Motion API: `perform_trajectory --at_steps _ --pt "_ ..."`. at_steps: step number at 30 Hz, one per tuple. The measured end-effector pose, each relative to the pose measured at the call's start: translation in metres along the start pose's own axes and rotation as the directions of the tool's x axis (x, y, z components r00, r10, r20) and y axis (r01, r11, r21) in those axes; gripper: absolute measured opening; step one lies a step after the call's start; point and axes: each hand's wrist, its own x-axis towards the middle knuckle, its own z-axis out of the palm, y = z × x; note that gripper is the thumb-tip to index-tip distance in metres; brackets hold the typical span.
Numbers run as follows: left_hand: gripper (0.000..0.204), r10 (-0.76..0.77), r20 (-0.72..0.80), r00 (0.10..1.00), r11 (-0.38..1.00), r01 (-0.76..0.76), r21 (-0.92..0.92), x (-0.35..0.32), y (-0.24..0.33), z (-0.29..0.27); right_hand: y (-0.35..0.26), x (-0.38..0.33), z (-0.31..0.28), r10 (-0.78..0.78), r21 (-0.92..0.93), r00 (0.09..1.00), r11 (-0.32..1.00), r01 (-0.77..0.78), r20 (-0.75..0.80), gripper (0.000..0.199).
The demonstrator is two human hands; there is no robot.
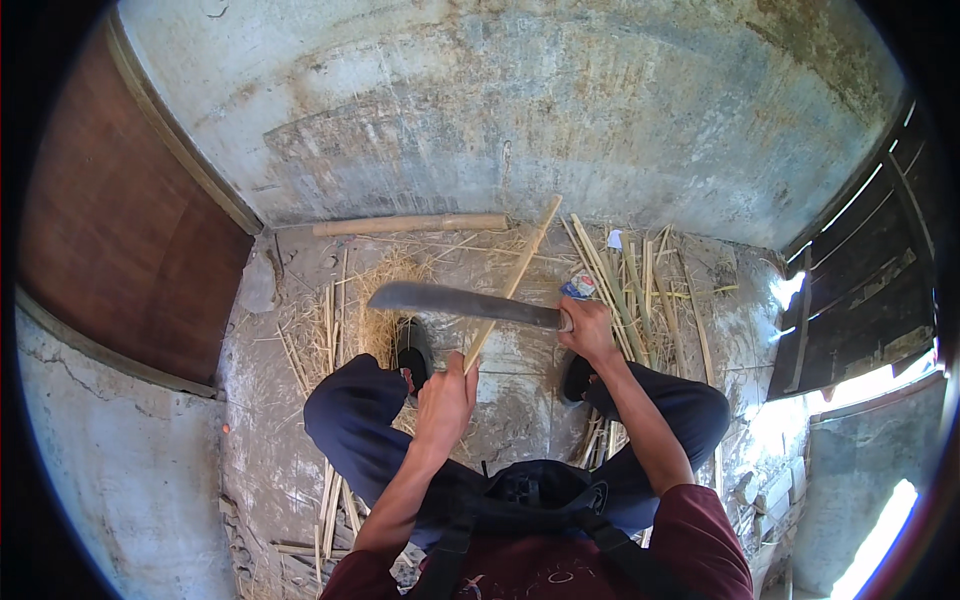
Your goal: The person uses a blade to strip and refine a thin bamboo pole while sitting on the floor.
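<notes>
My left hand (445, 403) is closed around the lower end of a bamboo strip (530, 248), which slants up and away to the right toward the wall. In my right hand (588, 330) is the handle of a machete (450, 300). Its broad dark blade points left and lies across the strip, a little beyond my left hand. Whether the edge touches the strip or bites into it, I cannot tell. Both hands are raised in front of my bent knees, over the floor.
Thin shavings (385, 290) are heaped by my left shoe (413, 345). Split bamboo strips (640, 290) lie right of my right shoe, beside a small blue and white packet (579, 285). A bamboo pole (410, 225) rests along the wall (480, 130). A brown door panel (130, 200) stands left.
</notes>
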Motion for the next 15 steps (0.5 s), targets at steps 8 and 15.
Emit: perform_trajectory --at_steps 8,15 --pt "0.024 0.061 0.005 0.998 0.998 -0.061 -0.012 -0.008 -0.019 0.011 0.019 0.002 -0.003 0.371 -0.14 0.928 0.917 -0.373 -0.039 0.02" --pt "0.022 0.02 0.023 1.0 0.999 -0.019 -0.041 -0.005 -0.016 0.004 0.009 -0.006 0.017 0.519 0.382 0.76 0.66 -0.647 0.391 0.013"
